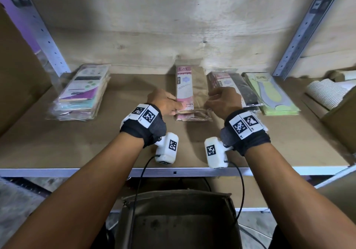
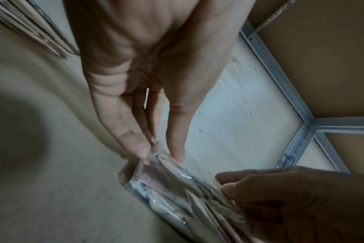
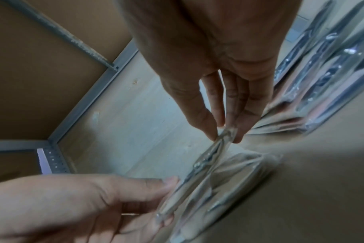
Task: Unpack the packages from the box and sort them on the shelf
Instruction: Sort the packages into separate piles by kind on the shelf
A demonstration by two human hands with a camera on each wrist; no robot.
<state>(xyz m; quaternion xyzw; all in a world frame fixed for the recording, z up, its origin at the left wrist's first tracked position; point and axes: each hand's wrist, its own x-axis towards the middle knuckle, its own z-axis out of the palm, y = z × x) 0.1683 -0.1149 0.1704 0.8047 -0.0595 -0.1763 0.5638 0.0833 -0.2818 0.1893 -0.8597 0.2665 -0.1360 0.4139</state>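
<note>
A pink and white package (image 1: 184, 86) in clear plastic lies on top of a small stack at the middle of the shelf (image 1: 96, 142). My left hand (image 1: 165, 102) pinches its left edge between thumb and fingers (image 2: 172, 148). My right hand (image 1: 223, 102) pinches its right plastic edge (image 3: 223, 136). The package (image 2: 177, 185) is slightly lifted off the stack (image 3: 235, 172). Below the shelf stands the open brown box (image 1: 179, 219); its visible inside looks dark and bare.
A stack of purple and white packages (image 1: 82, 92) lies at the left. Dark patterned packages (image 1: 237, 86) and green ones (image 1: 273, 94) lie to the right. White ribbed paper cups (image 1: 325, 92) sit in a carton at far right. Metal uprights (image 1: 300, 32) frame the shelf.
</note>
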